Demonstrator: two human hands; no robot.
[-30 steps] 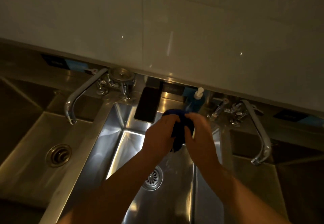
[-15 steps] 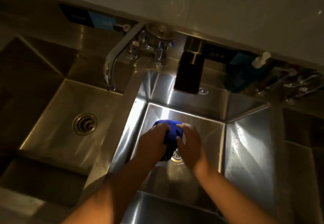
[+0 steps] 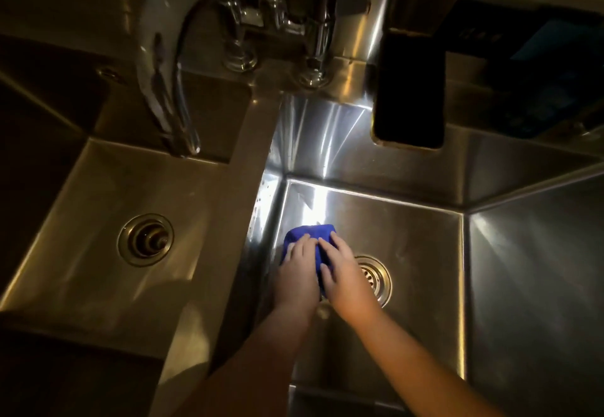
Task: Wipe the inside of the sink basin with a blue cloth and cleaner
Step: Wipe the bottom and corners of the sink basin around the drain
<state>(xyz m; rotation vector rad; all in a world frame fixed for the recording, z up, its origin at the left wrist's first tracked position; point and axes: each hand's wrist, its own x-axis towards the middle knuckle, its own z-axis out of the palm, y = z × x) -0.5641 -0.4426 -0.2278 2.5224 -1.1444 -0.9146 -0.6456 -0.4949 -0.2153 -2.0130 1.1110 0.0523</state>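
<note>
A bunched blue cloth (image 3: 310,232) lies on the floor of the middle steel sink basin (image 3: 421,246), close to its left wall. My left hand (image 3: 298,274) presses flat on the cloth's left part. My right hand (image 3: 343,274) lies beside it with fingers stretched over the cloth's right part. The basin's round drain (image 3: 377,277) sits just right of my right hand, partly covered by it. No cleaner bottle is clearly identifiable.
A second basin (image 3: 98,207) with its own drain (image 3: 145,240) lies to the left, and a chrome faucet spout (image 3: 166,96) hangs over it. A black rectangular object (image 3: 408,96) hangs on the middle basin's back wall. A dark blue item (image 3: 539,103) sits at the back right.
Both hands went down with the cloth from above the basin to its floor and shifted left of the drain. The hands flattened onto it, and the view moved closer.
</note>
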